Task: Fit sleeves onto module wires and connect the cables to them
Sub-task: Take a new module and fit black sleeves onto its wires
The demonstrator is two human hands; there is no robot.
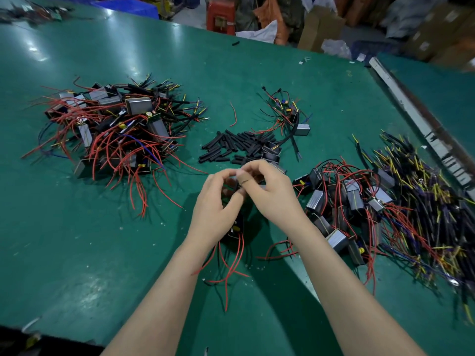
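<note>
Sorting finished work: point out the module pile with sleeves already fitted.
The big left pile: black sleeves show on its wires there. The right pile shows bare red wires.

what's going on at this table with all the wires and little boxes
A person is working with both bare hands over a green table. The left hand and right hand meet around a small module whose red wires hang below; what the fingertips pinch is hidden. Loose black sleeves lie just beyond, with one module pile at left and another beside cables at right.

I'm seeing both forearms bare, no sleeves or gloves; the right hand [272, 191] is wearing a tan finger bandage [243, 179].
</note>
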